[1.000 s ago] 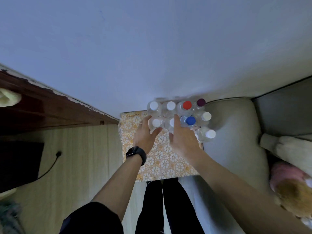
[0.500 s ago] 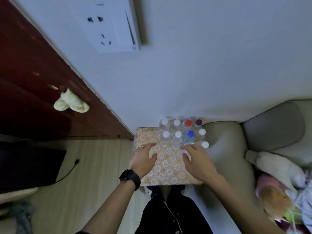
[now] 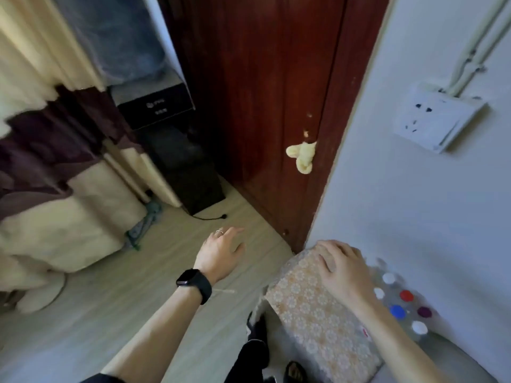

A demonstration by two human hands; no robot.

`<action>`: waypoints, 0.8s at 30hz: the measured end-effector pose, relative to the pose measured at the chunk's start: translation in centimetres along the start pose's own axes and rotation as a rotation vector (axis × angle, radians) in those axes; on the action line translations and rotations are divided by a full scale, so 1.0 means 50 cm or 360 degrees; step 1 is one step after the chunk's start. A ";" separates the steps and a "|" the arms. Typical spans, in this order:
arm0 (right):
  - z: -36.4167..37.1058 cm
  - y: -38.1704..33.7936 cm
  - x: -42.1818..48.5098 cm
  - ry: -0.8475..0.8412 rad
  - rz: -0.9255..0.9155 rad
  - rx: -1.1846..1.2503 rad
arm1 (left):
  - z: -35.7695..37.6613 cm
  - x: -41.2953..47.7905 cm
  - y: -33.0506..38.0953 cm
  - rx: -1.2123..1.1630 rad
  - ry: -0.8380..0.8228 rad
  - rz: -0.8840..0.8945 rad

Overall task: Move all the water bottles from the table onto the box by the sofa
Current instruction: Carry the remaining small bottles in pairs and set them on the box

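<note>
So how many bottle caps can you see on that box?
6, clustered on the box by the wall: far white cap, middle white cap, red cap, blue cap, purple cap, near white cap. The right hand may hide more.

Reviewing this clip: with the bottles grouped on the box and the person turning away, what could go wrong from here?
1. The right hand rests on the floral box beside the packed bottles; a push off it might jolt them over.
2. The bottles stand at the box's far edge, so some could slide off.
3. A cable lies on the floor ahead, a possible trip hazard.
</note>
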State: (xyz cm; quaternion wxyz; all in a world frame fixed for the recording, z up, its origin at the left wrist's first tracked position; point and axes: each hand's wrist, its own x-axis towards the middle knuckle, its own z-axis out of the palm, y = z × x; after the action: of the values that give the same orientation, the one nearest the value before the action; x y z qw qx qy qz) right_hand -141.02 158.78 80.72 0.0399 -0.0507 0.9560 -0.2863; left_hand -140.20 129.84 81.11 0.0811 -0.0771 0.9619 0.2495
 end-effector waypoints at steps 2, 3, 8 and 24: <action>0.030 -0.070 0.018 -0.0104 -0.0193 0.0017 | -0.037 -0.078 -0.070 0.0000 0.0122 -0.0137; 0.047 -0.112 0.022 -0.0154 -0.0313 0.0019 | -0.054 -0.122 -0.105 -0.0004 0.0186 -0.0215; 0.144 -0.383 -0.006 -0.0424 -0.0917 0.0023 | -0.163 -0.383 -0.282 -0.0016 0.0585 -0.0727; 0.461 -1.384 -0.668 -0.0847 -0.2503 0.0228 | -0.484 -1.379 -0.676 0.0221 0.1766 -0.2089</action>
State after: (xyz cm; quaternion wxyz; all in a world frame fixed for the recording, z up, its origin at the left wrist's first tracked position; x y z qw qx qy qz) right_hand -100.34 92.77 101.25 0.0560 -0.7669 0.5798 -0.2692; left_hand -69.42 96.16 99.56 -0.2684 -0.7230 0.6362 0.0191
